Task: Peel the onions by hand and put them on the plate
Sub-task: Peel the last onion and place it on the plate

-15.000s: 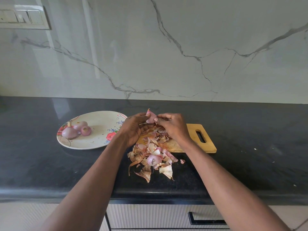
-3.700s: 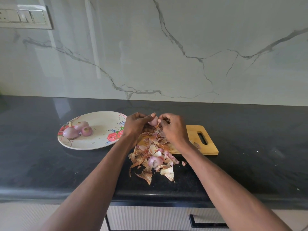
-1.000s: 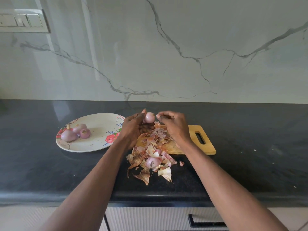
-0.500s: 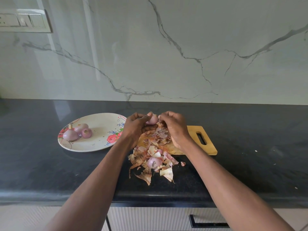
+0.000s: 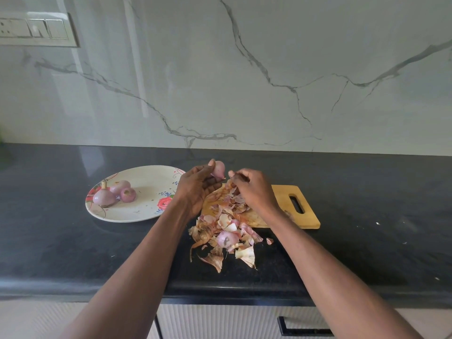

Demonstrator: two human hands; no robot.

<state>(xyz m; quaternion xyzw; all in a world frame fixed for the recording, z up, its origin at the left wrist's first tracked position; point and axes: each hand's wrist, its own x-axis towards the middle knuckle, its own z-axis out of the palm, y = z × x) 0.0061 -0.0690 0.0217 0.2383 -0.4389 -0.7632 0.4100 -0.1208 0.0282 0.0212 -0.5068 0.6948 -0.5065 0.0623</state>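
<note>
My left hand (image 5: 195, 185) grips a small pink onion (image 5: 218, 168) between thumb and fingers, raised above the wooden cutting board (image 5: 283, 204). Just to its right, my right hand (image 5: 252, 189) has its fingers curled with the fingertips close to the onion; whether they pinch a bit of skin is not clear. A heap of onion skins (image 5: 225, 231) covers the board's left part and spills onto the black counter. Three peeled onions (image 5: 115, 193) lie at the left side of the white flowered plate (image 5: 151, 192).
The black counter (image 5: 367, 216) runs to a marble wall behind. Its front edge is close to me, with drawers below. A switch panel (image 5: 34, 29) sits on the wall at upper left. One onion (image 5: 227, 238) lies among the skins.
My hands have parted a little: the left lifted the onion up and left, and the right drew its fingertips away from it.
</note>
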